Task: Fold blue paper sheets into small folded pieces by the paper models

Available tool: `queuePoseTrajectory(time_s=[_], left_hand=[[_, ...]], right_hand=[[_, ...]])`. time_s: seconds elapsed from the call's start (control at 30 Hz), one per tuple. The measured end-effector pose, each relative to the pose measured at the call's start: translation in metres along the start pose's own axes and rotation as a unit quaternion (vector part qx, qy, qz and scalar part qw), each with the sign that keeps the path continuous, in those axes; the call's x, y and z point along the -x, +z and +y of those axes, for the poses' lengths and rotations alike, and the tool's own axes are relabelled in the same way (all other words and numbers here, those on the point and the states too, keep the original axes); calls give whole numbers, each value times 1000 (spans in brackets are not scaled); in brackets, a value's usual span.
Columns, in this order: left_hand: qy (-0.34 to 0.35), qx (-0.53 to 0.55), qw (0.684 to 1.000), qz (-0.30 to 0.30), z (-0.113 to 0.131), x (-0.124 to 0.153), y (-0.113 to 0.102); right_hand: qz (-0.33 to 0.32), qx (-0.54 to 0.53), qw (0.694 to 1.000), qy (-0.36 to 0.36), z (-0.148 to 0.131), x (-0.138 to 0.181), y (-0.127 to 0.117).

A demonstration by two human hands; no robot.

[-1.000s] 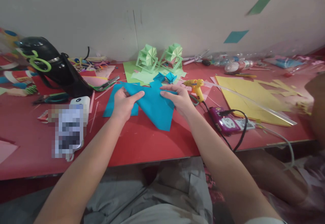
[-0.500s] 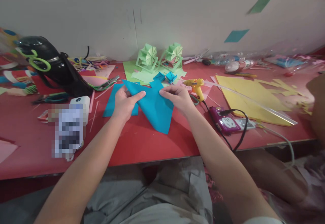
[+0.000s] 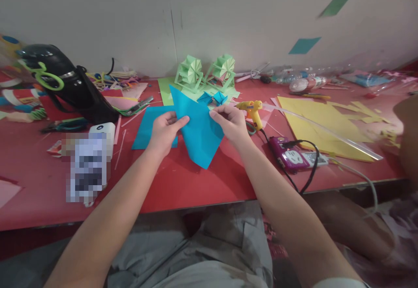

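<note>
A folded blue paper sheet [image 3: 197, 131] is lifted off the red table [image 3: 183, 181], tilted with one corner pointing up and one down. My left hand [image 3: 165, 131] pinches its left edge, thumb on top. My right hand [image 3: 230, 122] pinches its right edge. A second flat blue sheet [image 3: 146, 127] lies on the table under and to the left of my left hand. Small blue folded pieces [image 3: 214, 97] sit just behind the lifted sheet.
Two green paper wheels [image 3: 205, 72] stand at the back. A yellow glue gun [image 3: 253, 111], a purple power strip [image 3: 290, 155] and yellow paper [image 3: 323, 122] lie right. A black bag [image 3: 70, 85] and a white device [image 3: 102, 133] lie left. Another person's arm [image 3: 406, 135] shows far right.
The blue sheet has been raised off the table and turned more upright, its top corner now pointing up toward the green wheels. Both hands rose slightly with it.
</note>
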State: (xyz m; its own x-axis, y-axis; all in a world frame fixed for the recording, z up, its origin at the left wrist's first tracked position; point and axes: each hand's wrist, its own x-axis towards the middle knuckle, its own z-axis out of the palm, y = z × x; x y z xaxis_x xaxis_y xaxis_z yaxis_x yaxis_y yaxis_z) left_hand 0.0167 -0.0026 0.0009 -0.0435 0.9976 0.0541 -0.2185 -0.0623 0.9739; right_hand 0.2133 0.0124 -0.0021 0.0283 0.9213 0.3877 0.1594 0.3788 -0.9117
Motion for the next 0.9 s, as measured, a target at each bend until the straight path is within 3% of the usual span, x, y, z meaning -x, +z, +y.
queuePoseTrajectory(time_s=[0.17,0.37,0.57,0.77,0.9], left_hand=[[65,-55,995,56,-5,-8,-11],[119,-122,984,59,-8,-11,-15],[43,-1,999,-2,1,-11,-16],[45,-27,997,62,0,-16,-20],[52,-33,996,64,-5,-18,-22]], right_hand=[[0,-22,1000,11,3,-2,-1],[-2,-25,1000,12,2,-2,0],[-34,-8,999,31,3,1,4],[-58,-8,998,39,3,1,6],[-60,-7,997,43,5,0,6]])
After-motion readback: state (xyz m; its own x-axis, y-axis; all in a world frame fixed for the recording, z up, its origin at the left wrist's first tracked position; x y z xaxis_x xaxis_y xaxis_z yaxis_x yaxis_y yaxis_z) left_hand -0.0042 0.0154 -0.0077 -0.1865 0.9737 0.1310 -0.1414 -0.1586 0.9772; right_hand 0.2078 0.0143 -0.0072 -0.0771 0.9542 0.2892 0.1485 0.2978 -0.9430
